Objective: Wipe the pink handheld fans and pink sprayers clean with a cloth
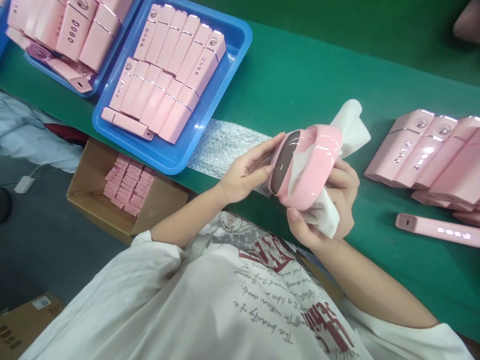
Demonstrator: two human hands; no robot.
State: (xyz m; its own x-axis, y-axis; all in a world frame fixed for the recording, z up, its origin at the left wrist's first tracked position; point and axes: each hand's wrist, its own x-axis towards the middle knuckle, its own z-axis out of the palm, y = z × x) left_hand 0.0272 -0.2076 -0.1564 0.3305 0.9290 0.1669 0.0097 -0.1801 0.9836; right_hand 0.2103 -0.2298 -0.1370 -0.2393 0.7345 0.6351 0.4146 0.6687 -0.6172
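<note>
A glossy pink ring-shaped plastic device [318, 170] with a dark oval panel is held between my two hands over the green table. My left hand [245, 172] grips its left side near the dark panel, thumb and fingers closed on the edge. On the other side my right hand [343, 195] presses a white cloth [350, 127] against the device. The cloth shows through the ring's opening and hangs out below. Some right-hand fingers are hidden behind the device. Bubble wrap [225, 147] lies flat under and beside my left hand.
Pink rectangular devices [180, 50] fill a blue tray [232, 60] to the left, with another loaded tray beyond it. More pink devices [431, 150] are stacked at the right, near a single one [437, 229]. An open carton [88, 180] of pink pieces stands below the table edge.
</note>
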